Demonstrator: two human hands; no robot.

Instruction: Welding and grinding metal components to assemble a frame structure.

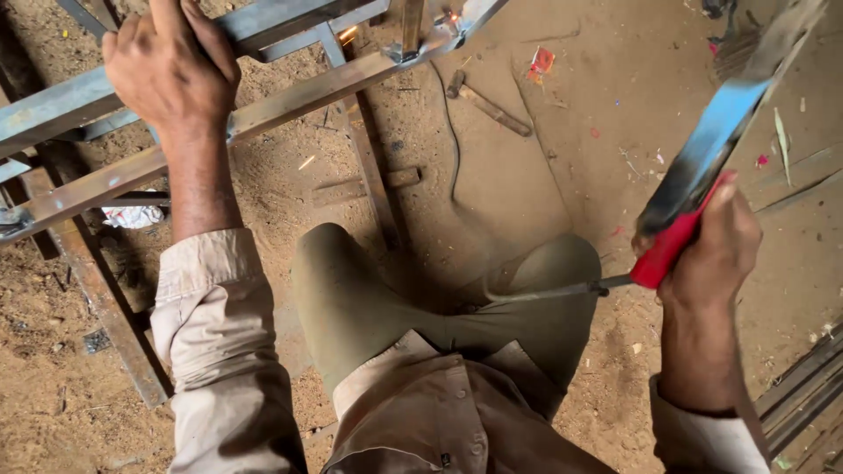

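**Gripping a steel frame and a red-handled tool over sandy ground**

Crouching over the sandy floor (pixel 544 175), the person reaches forward with both arms. The left hand (pixel 167 66) is closed over the top of a steel frame (pixel 290 96) made of grey square tubing, the fingers wrapped around one of its rails and the thumb side facing the camera. The frame runs slantwise from the left edge up toward the top centre, with further bars crossing beneath it and a darker leg (pixel 373 175) dropping to the ground between the knees.

The right hand (pixel 711 246) is clenched around the red handle (pixel 672 241) of a tool held up at the right side, well apart from the frame. From the handle a flat, blurred blade-like part (pixel 711 140), dark with a blue sheen, rises toward the upper right corner; a thin metal rod (pixel 562 288) sticks out of the handle's lower end and points left across the right knee. Its exact kind cannot be told through the blur.

At the frame's upper end a small bright spark spot (pixel 452 17) glows on a joint. A hammer (pixel 487 105) lies on the sand just beyond the frame, with a thin dark cable (pixel 452 140) curving beside it and a scrap of red paper (pixel 542 61) nearby. More metal bars (pixel 803 386) lie at the lower right. The person wears a beige long-sleeved shirt (pixel 219 351) and olive trousers (pixel 351 298).
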